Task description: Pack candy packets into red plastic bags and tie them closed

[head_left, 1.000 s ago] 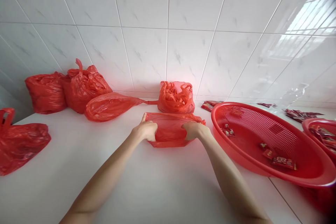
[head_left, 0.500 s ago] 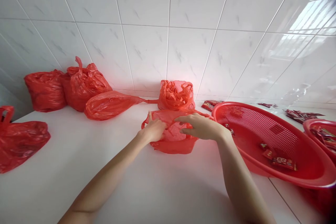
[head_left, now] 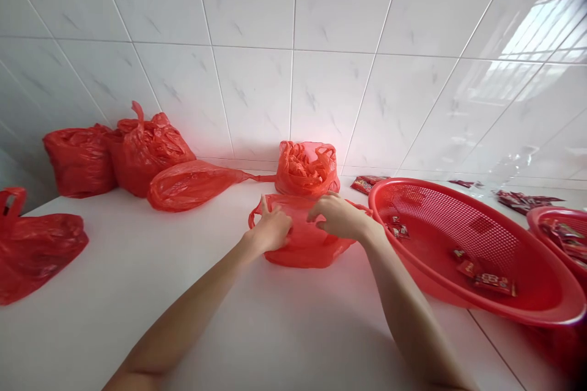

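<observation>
A small red plastic bag lies on the white counter in front of me. My left hand pinches its upper edge near the left handle. My right hand grips the bag's top edge just to the right, fingers curled on the plastic. The two hands are close together over the bag's mouth. Directly behind it sits another red bag with crumpled contents, against the tiled wall.
A large red mesh basket with several small red packets stands to the right; a second red basket is at the far right edge. Three filled red bags sit back left. Another red bag lies at the left edge. Loose packets lie by the wall.
My hands moved from the bag's two sides to its top, close together. The flat bag is now bunched up and its handles stand up.
</observation>
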`<state>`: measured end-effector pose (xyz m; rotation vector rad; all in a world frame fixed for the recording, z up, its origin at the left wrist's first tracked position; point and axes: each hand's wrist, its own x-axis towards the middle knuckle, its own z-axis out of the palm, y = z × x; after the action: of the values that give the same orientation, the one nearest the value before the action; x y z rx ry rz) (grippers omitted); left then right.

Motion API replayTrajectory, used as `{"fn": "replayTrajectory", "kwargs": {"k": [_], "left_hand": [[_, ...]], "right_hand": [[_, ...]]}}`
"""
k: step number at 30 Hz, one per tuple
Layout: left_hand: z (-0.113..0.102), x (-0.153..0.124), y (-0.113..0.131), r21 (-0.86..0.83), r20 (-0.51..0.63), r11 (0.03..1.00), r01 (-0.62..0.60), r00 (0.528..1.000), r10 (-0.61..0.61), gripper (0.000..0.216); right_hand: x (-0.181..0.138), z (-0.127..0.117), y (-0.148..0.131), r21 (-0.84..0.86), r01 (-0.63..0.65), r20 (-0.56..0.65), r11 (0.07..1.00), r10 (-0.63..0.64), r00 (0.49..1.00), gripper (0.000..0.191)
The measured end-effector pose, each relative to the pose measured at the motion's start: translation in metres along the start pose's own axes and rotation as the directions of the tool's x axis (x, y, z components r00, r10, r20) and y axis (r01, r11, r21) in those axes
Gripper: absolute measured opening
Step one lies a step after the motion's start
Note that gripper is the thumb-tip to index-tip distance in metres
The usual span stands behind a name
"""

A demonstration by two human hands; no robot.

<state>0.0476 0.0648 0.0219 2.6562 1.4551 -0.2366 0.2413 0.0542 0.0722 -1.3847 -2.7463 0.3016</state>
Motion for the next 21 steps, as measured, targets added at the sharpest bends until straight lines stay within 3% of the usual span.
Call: {"fn": "replayTrajectory", "kwargs": {"k": [3,7,15,18,21], "left_hand": [[0.0,-0.003,0.002,-0.009,0.114,0.999,-0.034,0.993,0.035,0.015],[0.003,-0.006,-0.006,0.03,0.236,0.997,0.065,0.969,-0.071,0.014],[0.004,0.001,-0.031,0.041,0.248,0.976,0.214,0.944,-0.218,0.025],[0.003,0.0,-0.028,0.035,0.225,0.984,0.175,0.958,-0.179,0.023],[0.003,-0.001,-0.024,-0.019,0.098,0.996,0.085,0.992,-0.082,0.009]], "right_hand": [[0.014,0.015,0.009,-0.099,-0.125,0.187,0.987,0.142,0.972,0.043],[0.019,0.029,0.014,-0.155,-0.272,0.321,0.95,0.308,0.895,0.051],[0.031,0.047,0.026,-0.242,-0.365,0.349,0.899,0.432,0.832,0.048],[0.032,0.048,0.03,-0.23,-0.361,0.331,0.904,0.421,0.844,0.046],[0.029,0.043,0.031,-0.185,-0.334,0.312,0.924,0.377,0.872,0.042]]}}
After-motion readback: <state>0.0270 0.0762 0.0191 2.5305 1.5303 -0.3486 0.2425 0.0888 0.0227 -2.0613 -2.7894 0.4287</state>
